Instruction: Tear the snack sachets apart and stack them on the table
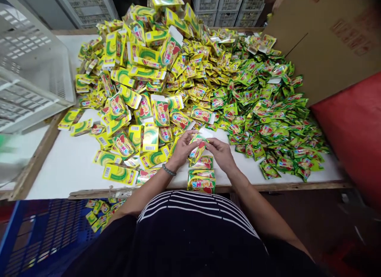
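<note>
Between my two hands, above the table's front part, is a small yellow-green candy box [197, 151] with its white end flap raised at the far side. My left hand [183, 151] is closed round the box's left side, thumb on its face. The fingers of my right hand [219, 151] pinch at the box's upper right corner; whether they also hold a sachet there I cannot make out. Just below my hands, a stack of similar boxes [201, 181] lies at the table edge. Loose yellow boxes [123, 145] are spread to the left of my left hand.
Piles of yellow sachets [199, 68] and green sachets [268, 110] cover the table [71, 158] ahead and right. A white crate [56, 98] stands at left, a blue basket [59, 229] below. A cardboard carton [324, 43] and a red surface [354, 138] bound the right side.
</note>
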The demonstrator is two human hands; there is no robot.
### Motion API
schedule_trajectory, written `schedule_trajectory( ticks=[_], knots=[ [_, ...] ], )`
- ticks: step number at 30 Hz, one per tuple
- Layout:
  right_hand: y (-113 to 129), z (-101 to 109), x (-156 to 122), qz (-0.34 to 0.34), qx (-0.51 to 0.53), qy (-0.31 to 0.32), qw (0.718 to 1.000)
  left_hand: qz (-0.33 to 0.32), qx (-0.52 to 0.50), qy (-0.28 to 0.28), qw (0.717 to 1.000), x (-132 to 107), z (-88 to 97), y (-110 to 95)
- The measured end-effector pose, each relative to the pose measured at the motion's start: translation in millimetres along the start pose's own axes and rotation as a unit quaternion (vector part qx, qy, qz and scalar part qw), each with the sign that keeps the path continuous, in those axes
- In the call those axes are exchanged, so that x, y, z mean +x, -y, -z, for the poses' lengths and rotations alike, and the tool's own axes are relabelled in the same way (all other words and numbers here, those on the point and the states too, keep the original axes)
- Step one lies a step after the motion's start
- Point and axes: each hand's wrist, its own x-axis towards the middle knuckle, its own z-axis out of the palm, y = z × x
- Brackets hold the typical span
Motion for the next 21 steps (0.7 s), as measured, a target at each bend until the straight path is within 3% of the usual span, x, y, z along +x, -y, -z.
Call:
schedule_trajectory(
  ticks=[5, 11, 17, 21],
  knots=[
    [4, 0, 6, -0.03, 0.052, 0.025, 0.998, -0.008, 0.021, 0.031, 0.999, 1, 4.1, 0],
    [16, 4, 11, 0.001, -0.034, 0.031, 0.999, 0.023, 0.002, -0.013, 1.0, 0, 7.0, 4],
    [12, -2, 13, -0.068, 0.069, -0.001, 0.995, 0.011, 0.022, -0.018, 1.0, -2, 5.2, 3],
    [12, 2, 18, -0.127, 0.136, -0.027, 0.982, 0.024, 0.022, 0.008, 0.999, -2, 4.8, -1]
  ],
)
